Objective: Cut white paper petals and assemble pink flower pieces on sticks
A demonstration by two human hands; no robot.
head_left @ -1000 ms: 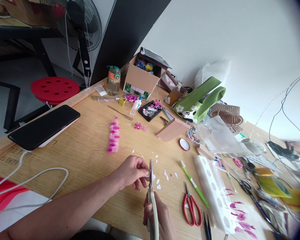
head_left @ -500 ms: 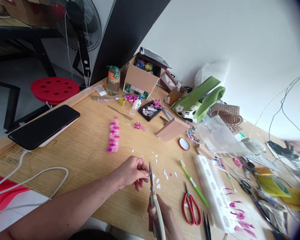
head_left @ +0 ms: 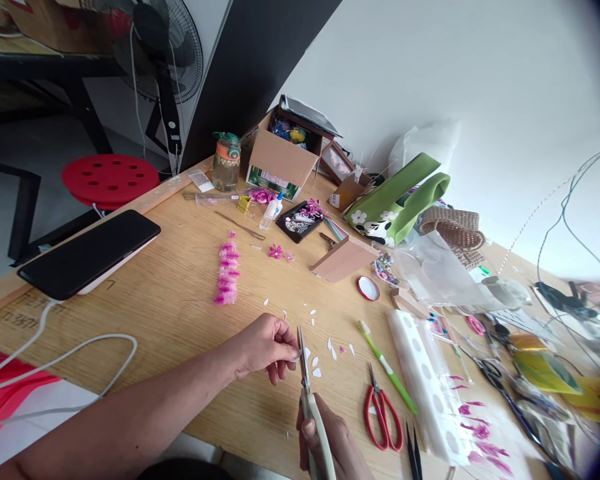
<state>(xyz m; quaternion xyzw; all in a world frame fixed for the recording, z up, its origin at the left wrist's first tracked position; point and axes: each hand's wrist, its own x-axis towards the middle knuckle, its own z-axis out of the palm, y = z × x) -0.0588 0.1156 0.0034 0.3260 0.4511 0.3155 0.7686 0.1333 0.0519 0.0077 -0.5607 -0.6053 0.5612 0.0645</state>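
My right hand grips a pair of white-handled scissors, blades pointing away from me and nearly together. At the blades, my left hand pinches a small white piece, mostly hidden by the fingers. Several small white petal-shaped pieces lie scattered on the wooden table just beyond and right of the blades. A fluffy pink and white strip lies beyond my left hand.
To the right are red-handled scissors, black tweezers, a green toothbrush and a plastic-wrapped white roll. A phone with a white cable sits at left. Farther back stand a glue bottle, a black tray and a cardboard box.
The scissor blades have closed slightly around the small white piece, and the right hand has shifted a little. The left hand stays nearly in place, and the table items look the same.
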